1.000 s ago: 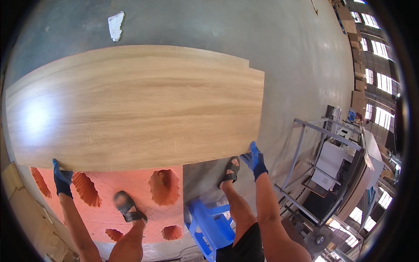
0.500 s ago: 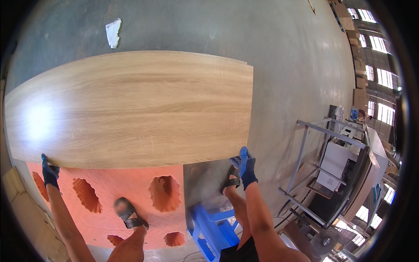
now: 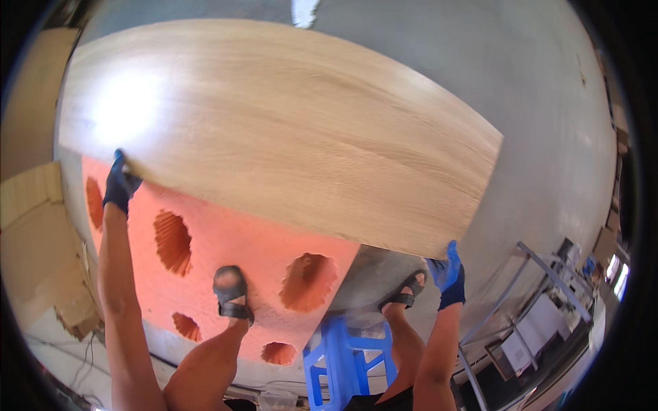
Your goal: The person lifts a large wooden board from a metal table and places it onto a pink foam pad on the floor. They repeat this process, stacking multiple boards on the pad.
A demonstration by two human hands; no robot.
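A large wood-grain board spans the view in front of me, its near edge toward me. Wearing a blue glove, my left hand grips the near edge close to the board's left end, thumb on top. My right hand, also gloved in blue, holds the near right corner, its lower fingers partly hidden. Under the board's near left part lies an orange-pink foam slab with several ragged holes; one sandalled foot rests on it. The other sandalled foot stands on the grey floor beside the slab.
A blue plastic stool stands between my legs. To the right is a metal-framed rack with panels. Cardboard leans at the left. A white scrap lies on the floor beyond the board.
My view has turned, so the scene sits tilted and shifted rightward. The board now slants down to the right in view. Both hands keep hold of its near edge.
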